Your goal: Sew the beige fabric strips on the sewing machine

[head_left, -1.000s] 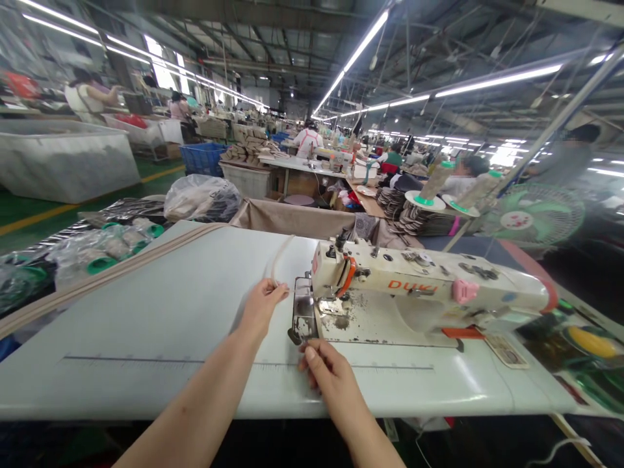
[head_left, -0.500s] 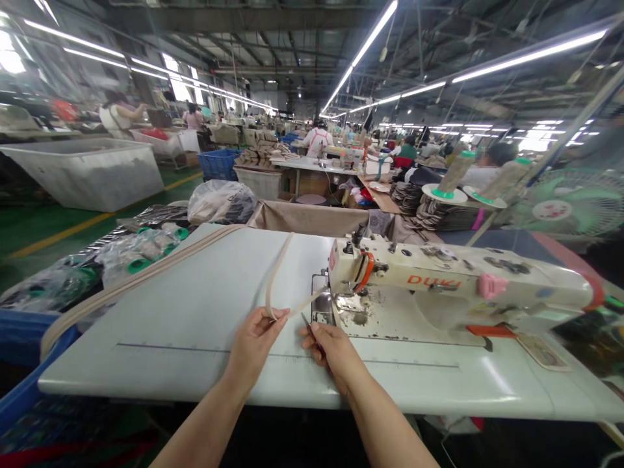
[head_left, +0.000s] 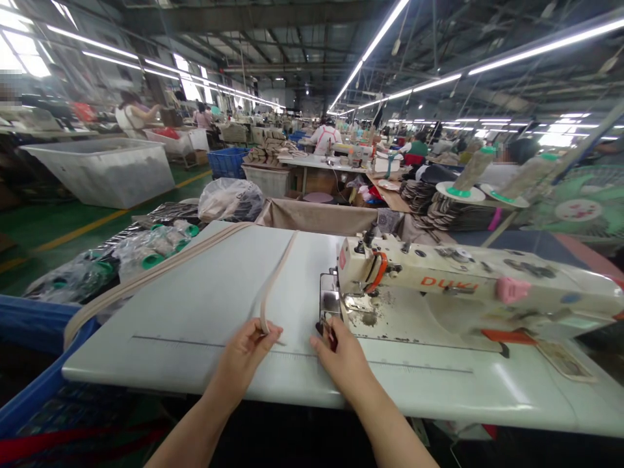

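Note:
My left hand (head_left: 244, 356) pinches the end of a beige strap (head_left: 275, 279) on the white table (head_left: 195, 312). The strap runs from my fingers away to the table's far edge. My right hand (head_left: 344, 361) is closed on a small tool whose dark tip sits right below the presser foot (head_left: 329, 305) of the white sewing machine (head_left: 439, 286). The two hands lie about a hand's width apart near the ruler line printed on the table.
A second long beige strip (head_left: 146, 276) crosses the table's left side. Plastic bags of green spools (head_left: 146, 250) and a blue crate (head_left: 29, 325) stand left. Thread cones (head_left: 468, 175), a fan (head_left: 580, 208) and a cloth-lined bin (head_left: 312, 218) lie behind. Other people work farther back.
The strap ran taut from my left hand to the needle half a second ago; now it no longer reaches the machine. My left hand drew back toward me, my right hand moved up to the presser foot.

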`<state>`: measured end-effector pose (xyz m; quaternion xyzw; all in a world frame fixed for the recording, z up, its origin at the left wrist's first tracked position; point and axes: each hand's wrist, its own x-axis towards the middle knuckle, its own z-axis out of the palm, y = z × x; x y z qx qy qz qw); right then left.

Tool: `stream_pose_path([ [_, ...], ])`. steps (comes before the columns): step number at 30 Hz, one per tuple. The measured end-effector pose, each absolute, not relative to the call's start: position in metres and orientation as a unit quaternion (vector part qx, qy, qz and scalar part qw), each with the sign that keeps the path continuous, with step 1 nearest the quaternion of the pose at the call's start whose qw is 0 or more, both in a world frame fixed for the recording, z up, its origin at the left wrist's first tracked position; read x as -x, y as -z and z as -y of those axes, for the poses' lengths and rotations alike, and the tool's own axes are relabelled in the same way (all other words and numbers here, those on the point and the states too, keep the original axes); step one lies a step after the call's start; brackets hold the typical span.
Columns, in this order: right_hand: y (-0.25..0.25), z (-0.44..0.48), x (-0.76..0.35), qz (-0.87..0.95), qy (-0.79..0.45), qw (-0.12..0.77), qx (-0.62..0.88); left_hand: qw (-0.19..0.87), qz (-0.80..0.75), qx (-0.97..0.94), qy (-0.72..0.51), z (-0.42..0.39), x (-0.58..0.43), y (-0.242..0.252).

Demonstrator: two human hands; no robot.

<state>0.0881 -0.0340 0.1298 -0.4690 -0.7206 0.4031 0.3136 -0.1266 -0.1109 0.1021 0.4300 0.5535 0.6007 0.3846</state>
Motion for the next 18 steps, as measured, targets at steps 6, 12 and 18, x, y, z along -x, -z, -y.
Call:
stream_pose_path([
  [6,-0.116,0.045,-0.129,0.816,0.029,0.193,0.544,0.402,-0.614,-0.442,-0.516,0.121,0.176,-0.104],
  [12,-0.101,0.049,-0.141,0.828,0.040,0.096,0.551,0.201,-0.747,-0.493,-0.398,0.137,0.264,-0.100],
  [18,-0.104,0.049,-0.141,0.836,0.064,0.060,0.541,-0.025,-0.858,-0.442,-0.259,0.178,0.385,-0.123],
])
